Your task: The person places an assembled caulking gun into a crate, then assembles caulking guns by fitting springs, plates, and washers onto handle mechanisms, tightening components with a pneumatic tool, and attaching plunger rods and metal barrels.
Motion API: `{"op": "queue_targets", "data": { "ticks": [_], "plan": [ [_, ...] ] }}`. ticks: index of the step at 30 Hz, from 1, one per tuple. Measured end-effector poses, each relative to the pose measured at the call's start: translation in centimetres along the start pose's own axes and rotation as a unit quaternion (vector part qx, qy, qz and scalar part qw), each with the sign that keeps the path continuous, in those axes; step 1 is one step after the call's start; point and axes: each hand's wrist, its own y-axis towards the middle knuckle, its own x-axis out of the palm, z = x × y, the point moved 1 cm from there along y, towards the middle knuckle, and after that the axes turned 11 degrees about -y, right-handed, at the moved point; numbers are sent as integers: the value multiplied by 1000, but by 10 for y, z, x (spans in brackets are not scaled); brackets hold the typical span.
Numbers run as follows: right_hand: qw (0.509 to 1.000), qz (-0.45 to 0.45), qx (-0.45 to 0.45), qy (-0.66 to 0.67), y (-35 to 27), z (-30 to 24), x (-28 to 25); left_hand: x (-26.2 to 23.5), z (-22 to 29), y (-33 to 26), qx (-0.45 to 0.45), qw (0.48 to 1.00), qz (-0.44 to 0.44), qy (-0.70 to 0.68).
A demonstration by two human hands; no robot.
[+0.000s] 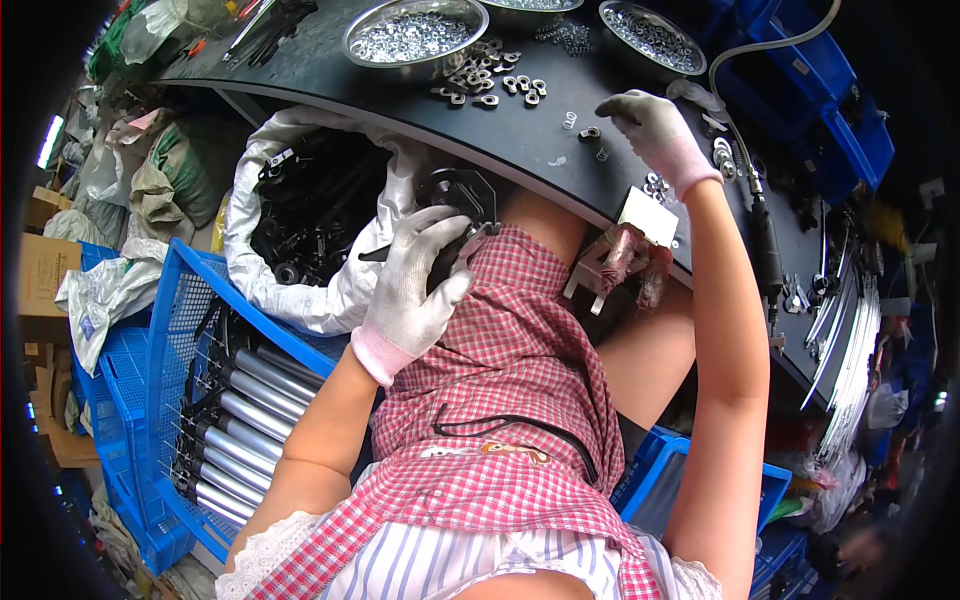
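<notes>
My left hand, in a white knit glove with a pink cuff, is closed on a black metal bracket above my lap. Part of that bracket is hidden behind my fingers. Over the dark workbench is my gloved right hand, its fingers stretched out to the left and nothing visible in them. Just left of it on the bench lie a small metal fitting and a small coil spring. Several similar metal fittings are heaped farther left.
Steel bowls of small metal parts stand at the back. A white sack of black parts sits left of my lap, beside a blue crate of metal tubes. A small bench fixture and hanging power driver are at right.
</notes>
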Motion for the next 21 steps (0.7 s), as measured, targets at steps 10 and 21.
{"op": "queue_targets", "data": {
  "ticks": [10,21],
  "plan": [
    [984,-141,-59,95,14,20,18,4,2,10,22,995,42,88],
    [977,163,-129,46,-78,-113,-67,38,26,50,250,947,-64,192]
  ]
}}
